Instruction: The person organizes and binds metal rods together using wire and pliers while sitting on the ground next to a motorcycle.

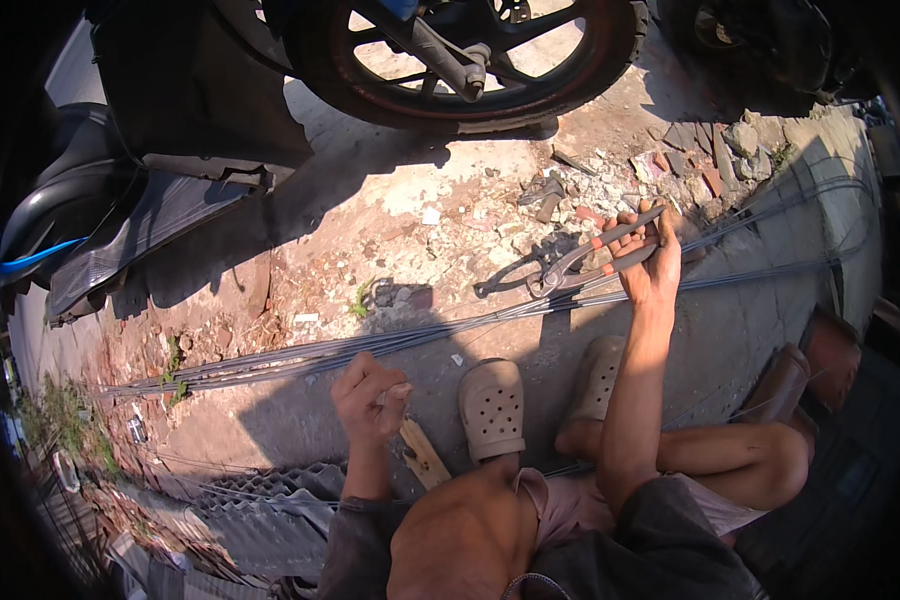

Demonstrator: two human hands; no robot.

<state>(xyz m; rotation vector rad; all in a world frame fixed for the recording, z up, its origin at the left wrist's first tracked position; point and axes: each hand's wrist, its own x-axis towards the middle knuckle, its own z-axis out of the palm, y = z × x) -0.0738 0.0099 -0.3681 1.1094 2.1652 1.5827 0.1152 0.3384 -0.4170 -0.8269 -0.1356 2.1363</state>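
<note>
In my right hand (pixel 651 259) lies a pair of end-cutting pincers (pixel 562 274) with dark grips and red bands; its handles cross my palm and the metal head points left, over the bundle of thin metal rods (pixel 450 328). The rods run across the ground from the lower left to the upper right. My left hand (pixel 373 396) is raised just below the rods, its fingers curled with thumb and index finger together; whether something small is pinched there I cannot tell. Beige clogs (pixel 493 409) are on my feet between my hands.
A motorcycle wheel (pixel 450 112) stands ahead, with a scooter (pixel 187 161) at the left. Broken concrete and brick rubble (pixel 739 142) lies beyond the rods. A wooden piece (pixel 422 454) and corrugated sheets (pixel 270 517) are at lower left, and brown boots (pixel 780 382) at right.
</note>
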